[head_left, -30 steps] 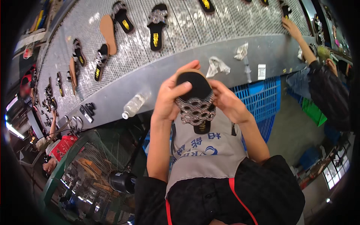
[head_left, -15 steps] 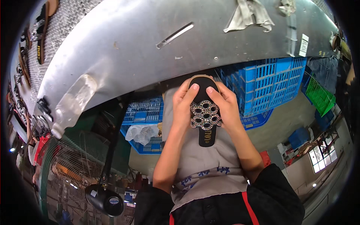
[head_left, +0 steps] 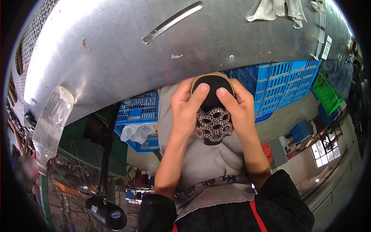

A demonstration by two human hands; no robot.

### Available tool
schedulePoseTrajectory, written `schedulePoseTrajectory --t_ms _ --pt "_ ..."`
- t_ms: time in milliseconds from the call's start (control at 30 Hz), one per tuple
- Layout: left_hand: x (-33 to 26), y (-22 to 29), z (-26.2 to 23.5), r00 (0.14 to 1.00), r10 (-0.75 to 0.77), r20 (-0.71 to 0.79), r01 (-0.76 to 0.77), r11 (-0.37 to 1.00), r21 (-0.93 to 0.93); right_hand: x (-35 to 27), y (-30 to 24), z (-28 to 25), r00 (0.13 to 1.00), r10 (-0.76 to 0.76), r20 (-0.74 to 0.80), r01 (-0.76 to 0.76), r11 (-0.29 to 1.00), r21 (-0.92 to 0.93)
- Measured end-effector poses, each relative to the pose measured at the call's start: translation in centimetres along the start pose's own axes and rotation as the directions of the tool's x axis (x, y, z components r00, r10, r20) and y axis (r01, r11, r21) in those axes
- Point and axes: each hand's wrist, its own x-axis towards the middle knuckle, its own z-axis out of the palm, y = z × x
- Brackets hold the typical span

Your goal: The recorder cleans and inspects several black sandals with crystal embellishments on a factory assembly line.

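Grey sheet-metal bench (head_left: 127, 58) at 12 o'clock; clear plastic bottle (head_left: 53, 123) at 9. Ctr.: black flat sandal (head_left: 213, 112) w/ rhinestone cut-out strap (head_left: 213, 124), gripped btwn. L hand (head_left: 187, 106) & R hand (head_left: 242, 106), thumbs (head_left: 201, 92) on footbed (head_left: 211, 99), fingers curled round edges.

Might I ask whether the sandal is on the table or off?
Off: left hand and right hand hold the sandal over the apron.

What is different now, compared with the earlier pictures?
The right hand has brought its thumb onto the black sandal, beside the thumb of the left hand. The sandal has then tilted, hiding most of its lower end behind the glittering strap. The camera view has shifted too. Nothing was let go: both hands still hold the sandal, and the bottle still lies on the metal table.
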Motion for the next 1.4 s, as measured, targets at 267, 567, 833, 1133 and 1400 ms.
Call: schedulePoseTrajectory --t_ms 267,567,833,1133,1400 --pt "-0.5 1.1 1.0 0.994 -0.079 -0.073 0.079 0.997 -0.005 -0.5 -1.5 1.1 0.996 0.051 -0.077 -0.052 0.999 -0.012" --pt "-0.9 3.1 2.6 0.966 -0.208 -0.153 0.209 0.978 -0.008 -1.1 -3.6 2.2 0.972 0.201 -0.124 -0.192 0.978 0.081" --pt "-1.7 3.2 2.5 1.0 -0.027 0.002 0.026 0.991 0.129 -2.1 -3.0 1.5 0.992 0.109 -0.056 -0.103 0.991 0.089" --pt "-11.9 12.2 7.6 0.931 0.195 0.309 -0.214 0.976 0.028 -13.1 -11.9 3.7 0.978 -0.172 0.12 0.16 0.982 0.104" --pt "-17.0 16.2 7.0 0.901 0.293 0.319 -0.258 0.955 -0.147 -21.8 -8.1 1.3 0.721 -0.172 0.671 0.007 0.97 0.242"
